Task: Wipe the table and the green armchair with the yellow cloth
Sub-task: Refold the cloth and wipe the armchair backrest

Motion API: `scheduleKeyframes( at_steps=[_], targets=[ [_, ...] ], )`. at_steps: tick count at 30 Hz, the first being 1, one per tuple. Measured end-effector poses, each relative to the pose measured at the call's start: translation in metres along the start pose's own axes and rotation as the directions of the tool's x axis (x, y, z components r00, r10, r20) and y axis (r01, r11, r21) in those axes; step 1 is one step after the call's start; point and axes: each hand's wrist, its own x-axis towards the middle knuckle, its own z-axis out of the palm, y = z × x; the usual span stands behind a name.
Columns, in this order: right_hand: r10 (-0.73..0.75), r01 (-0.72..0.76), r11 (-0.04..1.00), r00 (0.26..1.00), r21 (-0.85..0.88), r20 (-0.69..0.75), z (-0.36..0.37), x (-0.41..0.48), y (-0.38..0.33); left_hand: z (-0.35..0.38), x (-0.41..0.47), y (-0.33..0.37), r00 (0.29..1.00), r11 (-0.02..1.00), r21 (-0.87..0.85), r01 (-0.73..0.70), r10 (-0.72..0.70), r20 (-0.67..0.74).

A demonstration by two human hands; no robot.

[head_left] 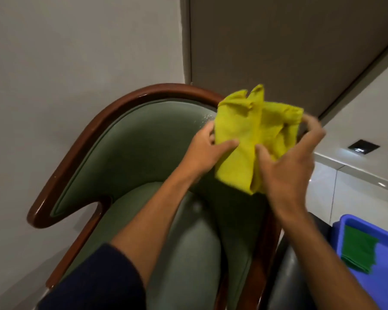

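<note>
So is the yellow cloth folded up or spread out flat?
Folded, loosely. The yellow cloth shows doubled layers and creases, bunched between the left hand and right hand above the green armchair.

The cloth [251, 139] hangs above the armchair [130, 153], between both hands: left hand [207, 151] at nine o'clock, right hand [289, 168] at four. A tub [345, 222] sits at four o'clock of the armchair, a folded rag [358, 251] inside.
</note>
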Motion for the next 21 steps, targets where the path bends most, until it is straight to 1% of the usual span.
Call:
scheduleKeyframes(
  at_steps=[1, 2, 3, 4, 6, 7, 8, 9, 10, 12, 13, 15, 16, 17, 19, 21],
  targets=[
    [-0.03, 0.027, 0.991, 0.999, -0.134, -0.024, 0.001, 0.013, 0.006, 0.001, 0.016, 0.004, 0.997, 0.984, 0.165, -0.062, 0.067, -0.026],
    [-0.068, 0.058, 0.947, 0.997, -0.315, -0.021, 0.003, 0.025, 0.013, -0.003, 0.028, 0.005, 0.988, 0.925, 0.366, -0.105, 0.14, -0.069],
    [-0.112, 0.107, 0.881, 0.994, -0.461, 0.017, 0.006, 0.035, 0.018, -0.015, 0.039, 0.005, 0.968, 0.828, 0.546, -0.127, 0.222, -0.113],
    [-0.154, 0.185, 0.822, 0.983, -0.539, 0.103, 0.011, 0.044, 0.024, -0.031, 0.049, 0.003, 0.944, 0.719, 0.682, -0.133, 0.302, -0.134],
    [-0.191, 0.356, 0.765, 0.921, -0.537, 0.339, 0.024, 0.048, 0.027, -0.075, 0.053, -0.009, 0.903, 0.523, 0.845, -0.115, 0.409, -0.13],
    [-0.173, 0.394, 0.755, 0.891, -0.525, 0.42, 0.03, 0.049, 0.027, -0.098, 0.052, -0.016, 0.893, 0.405, 0.911, -0.081, 0.435, -0.115],
    [-0.118, 0.387, 0.75, 0.877, -0.537, 0.467, 0.041, 0.056, 0.029, -0.124, 0.061, -0.027, 0.903, 0.289, 0.957, -0.041, 0.421, -0.089],
    [-0.068, 0.367, 0.746, 0.872, -0.556, 0.484, 0.05, 0.062, 0.031, -0.147, 0.069, -0.038, 0.919, 0.203, 0.979, 0.006, 0.384, -0.085],
    [-0.065, 0.377, 0.732, 0.868, -0.568, 0.493, 0.049, 0.063, 0.028, -0.167, 0.064, -0.046, 0.93, 0.151, 0.986, 0.063, 0.35, -0.113],
    [-0.082, 0.383, 0.738, 0.868, -0.555, 0.49, 0.042, 0.066, 0.024, -0.197, 0.057, -0.061, 0.941, 0.132, 0.979, 0.155, 0.283, -0.187],
    [-0.105, 0.382, 0.738, 0.879, -0.556, 0.465, 0.041, 0.07, 0.021, -0.208, 0.056, -0.067, 0.943, 0.126, 0.977, 0.169, 0.267, -0.198],
    [-0.163, 0.379, 0.723, 0.906, -0.578, 0.39, 0.045, 0.071, 0.018, -0.22, 0.055, -0.08, 0.946, 0.091, 0.984, 0.154, 0.275, -0.173],
    [-0.177, 0.403, 0.698, 0.898, -0.592, 0.403, 0.048, 0.068, 0.019, -0.222, 0.056, -0.084, 0.945, 0.073, 0.987, 0.145, 0.284, -0.16],
    [-0.166, 0.441, 0.655, 0.876, -0.614, 0.452, 0.052, 0.063, 0.022, -0.222, 0.058, -0.085, 0.943, 0.064, 0.987, 0.145, 0.292, -0.158],
    [-0.102, 0.496, 0.55, 0.839, -0.672, 0.535, 0.061, 0.057, 0.03, -0.222, 0.061, -0.086, 0.936, 0.058, 0.985, 0.162, 0.307, -0.172],
    [-0.121, 0.511, 0.491, 0.842, -0.706, 0.525, 0.073, 0.061, 0.039, -0.221, 0.061, -0.092, 0.931, 0.04, 0.983, 0.177, 0.317, -0.181]
  ],
)
